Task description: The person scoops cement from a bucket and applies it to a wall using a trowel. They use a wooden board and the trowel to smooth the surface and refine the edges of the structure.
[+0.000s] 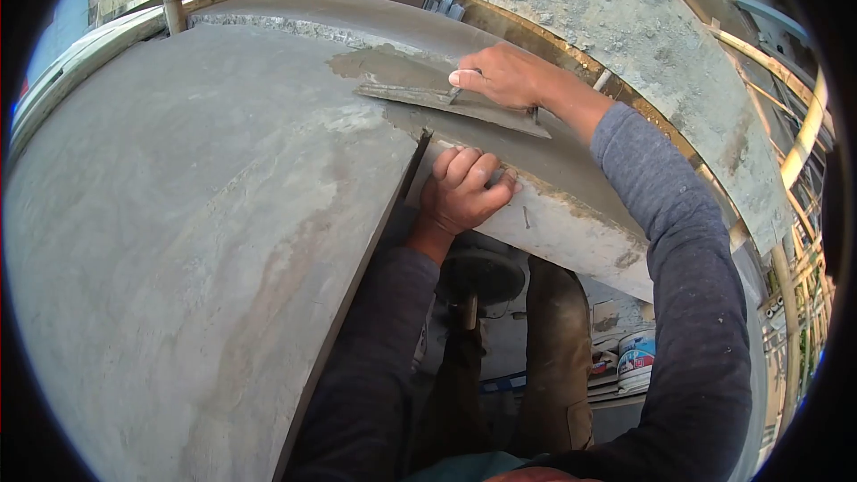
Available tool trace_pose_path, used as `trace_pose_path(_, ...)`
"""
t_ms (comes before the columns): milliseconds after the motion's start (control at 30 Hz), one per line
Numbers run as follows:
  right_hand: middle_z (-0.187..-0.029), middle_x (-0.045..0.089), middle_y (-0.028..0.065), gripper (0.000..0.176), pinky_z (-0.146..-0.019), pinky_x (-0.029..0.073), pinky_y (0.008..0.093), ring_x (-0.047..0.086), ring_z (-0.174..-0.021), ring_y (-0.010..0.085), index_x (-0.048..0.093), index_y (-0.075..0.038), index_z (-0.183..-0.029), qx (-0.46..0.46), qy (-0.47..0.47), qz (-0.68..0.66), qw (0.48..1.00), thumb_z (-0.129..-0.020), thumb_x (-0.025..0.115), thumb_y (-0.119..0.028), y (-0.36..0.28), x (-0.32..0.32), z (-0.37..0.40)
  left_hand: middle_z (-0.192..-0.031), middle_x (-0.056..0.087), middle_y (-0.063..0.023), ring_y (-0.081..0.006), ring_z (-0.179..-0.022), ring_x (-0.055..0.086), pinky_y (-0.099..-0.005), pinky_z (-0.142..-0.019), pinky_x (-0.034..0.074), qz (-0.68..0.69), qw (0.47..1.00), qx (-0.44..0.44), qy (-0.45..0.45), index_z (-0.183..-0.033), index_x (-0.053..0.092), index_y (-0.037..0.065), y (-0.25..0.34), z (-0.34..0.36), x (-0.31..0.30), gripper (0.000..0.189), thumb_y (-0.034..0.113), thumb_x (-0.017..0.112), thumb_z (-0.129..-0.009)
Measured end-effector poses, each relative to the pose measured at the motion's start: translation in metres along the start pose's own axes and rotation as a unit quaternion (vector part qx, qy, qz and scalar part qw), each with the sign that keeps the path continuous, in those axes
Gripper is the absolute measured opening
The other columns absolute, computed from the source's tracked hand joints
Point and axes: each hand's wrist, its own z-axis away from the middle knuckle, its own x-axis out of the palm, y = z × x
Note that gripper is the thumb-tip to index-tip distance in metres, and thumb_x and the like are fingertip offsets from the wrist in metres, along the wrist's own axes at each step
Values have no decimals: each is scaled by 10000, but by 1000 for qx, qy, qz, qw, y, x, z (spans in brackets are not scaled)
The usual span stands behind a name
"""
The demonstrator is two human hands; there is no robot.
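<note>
My right hand (500,76) is closed round the handle of a long plastering trowel (473,111). The trowel's blade lies tilted on the grey cement ledge (571,147), with mortar along its near-left edge. Beyond the blade's left end is a darker, wet patch of mortar (384,67). My left hand (469,183) is curled over the upper edge of a pale board (558,228), near its left end. A nail (527,217) sticks out of the board to the right of that hand.
A broad smooth cement surface (196,187) fills the left, ending at a dark vertical-sided edge. Rough concrete (580,0) curves across the top. Bamboo poles (808,134) stand at right. Below are a round dark pan-like object (482,277) and a white bucket (636,361).
</note>
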Motion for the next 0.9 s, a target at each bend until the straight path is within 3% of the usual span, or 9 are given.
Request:
trace_pose_path(67, -950, 678, 205, 501, -825, 476, 449, 635, -904, 366, 678, -33, -1028, -54, 34, -16, 998, -991, 449, -477, 25, 3, 1, -1027, 523, 6, -208, -1051, 462, -374, -933, 379, -3, 1000, 0, -4, -889, 642, 279, -2, -2, -1, 252, 339, 801, -703)
trace_pose_path(133, -835, 643, 172, 504, -751, 457, 413, 597, -790, 315, 612, -1, -884, -13, 118, -108, 987, -1006, 437, -458, 51, 18, -13, -1023, 523, 6, -205, -1047, 462, -372, -930, 381, 8, 1000, -4, 5, -880, 639, 282, 0, 0, 0, 244, 345, 797, -705)
trace_pose_path(400, -828, 635, 122, 543, -784, 451, 404, 581, -820, 263, 628, -17, -916, 35, 36, -66, 997, -986, 424, -516, 36, 37, -130, -1007, 530, 15, -191, -1041, 465, -368, -931, 381, 3, 1000, -11, 7, -866, 640, 282, -1, 2, 2, 207, 358, 776, -730)
trace_pose_path(467, -810, 615, 102, 502, -775, 443, 388, 557, -797, 233, 627, -19, -897, 113, -18, -129, 985, -980, 440, -477, 5, 24, -126, -1001, 535, 21, -186, -1035, 470, -366, -932, 379, 7, 1000, 0, 0, -863, 638, 281, -3, 6, 2, 200, 364, 769, -738)
trace_pose_path(500, -772, 581, 79, 478, -728, 435, 361, 521, -740, 207, 613, -17, -854, 27, -9, -118, 993, -972, 445, -449, 19, 33, -140, -1001, 535, 21, -186, -1035, 470, -366, -932, 379, 8, 1000, -9, 0, -863, 638, 281, -1, 10, 1, 200, 364, 769, -738)
trace_pose_path(667, -696, 523, 48, 479, -640, 408, 314, 483, -663, 160, 593, -17, -800, -130, -4, -145, 981, -970, 456, -443, 7, 14, -42, -1015, 539, 24, -187, -1041, 475, -368, -936, 374, 12, 1000, -10, 6, -872, 636, 282, -1, 5, 3, 198, 348, 771, -743)
trace_pose_path(767, -649, 481, 25, 480, -573, 383, 299, 448, -596, 131, 602, -30, -813, -94, -62, -180, 977, -973, 450, -457, 31, -1, 0, -1019, 537, 18, -190, -1047, 468, -375, -946, 370, 10, 1000, -7, 9, -860, 641, 281, -1, 4, 3, 200, 352, 777, -733)
trace_pose_path(833, -617, 442, 6, 497, -518, 354, 296, 413, -550, 112, 605, -40, -830, 34, 48, -187, 981, -972, 444, -489, 62, 10, 1, -1019, 536, 14, -191, -1048, 465, -378, -950, 369, 8, 1000, -5, 8, -858, 644, 279, 0, 3, 1, 202, 353, 780, -728)
trace_pose_path(900, -656, 485, 35, 504, -591, 391, 320, 465, -615, 146, 623, -40, -849, 77, 40, -183, 979, -963, 452, -500, 76, 15, -10, -1019, 535, 11, -192, -1050, 463, -382, -954, 368, 7, 1000, 2, 6, -855, 647, 277, -1, 2, 2, 205, 354, 783, -723)
